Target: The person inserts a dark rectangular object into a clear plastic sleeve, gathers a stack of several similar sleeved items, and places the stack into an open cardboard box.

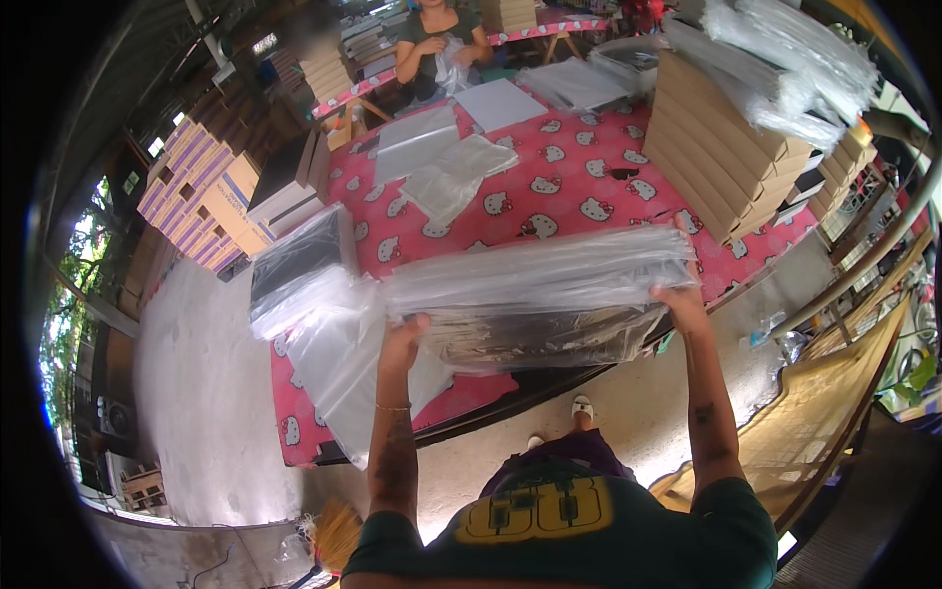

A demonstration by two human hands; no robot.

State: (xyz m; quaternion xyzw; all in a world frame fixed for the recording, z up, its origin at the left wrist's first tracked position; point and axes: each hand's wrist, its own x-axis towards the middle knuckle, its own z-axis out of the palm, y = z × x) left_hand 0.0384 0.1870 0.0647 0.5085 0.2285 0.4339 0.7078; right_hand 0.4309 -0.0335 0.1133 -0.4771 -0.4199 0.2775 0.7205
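Observation:
Both my arms reach forward over the pink, cat-patterned tablecloth (545, 184). My left hand (402, 341) grips the near left end of a bundle of clear plastic-wrapped packs (540, 280), thumb on top. At its right end my right hand (683, 297) is closed too, with the fingers partly hidden by the plastic. Dark flat contents show through the bundle's near side; their kind cannot be made out. The bundle is over the table's near edge. Beside my left hand, loose clear plastic sheeting (339, 378) hangs toward the corner, next to a wrapped dark flat pack (306, 260).
Brown cartons (716, 147) are stacked at the right, with wrapped plastic bundles (795, 59) on top. Purple-and-tan boxes (201, 196) and black-topped boxes (285, 177) stand left. Clear bags (456, 177) lie mid-table. Across it, a person (442, 44) handles plastic.

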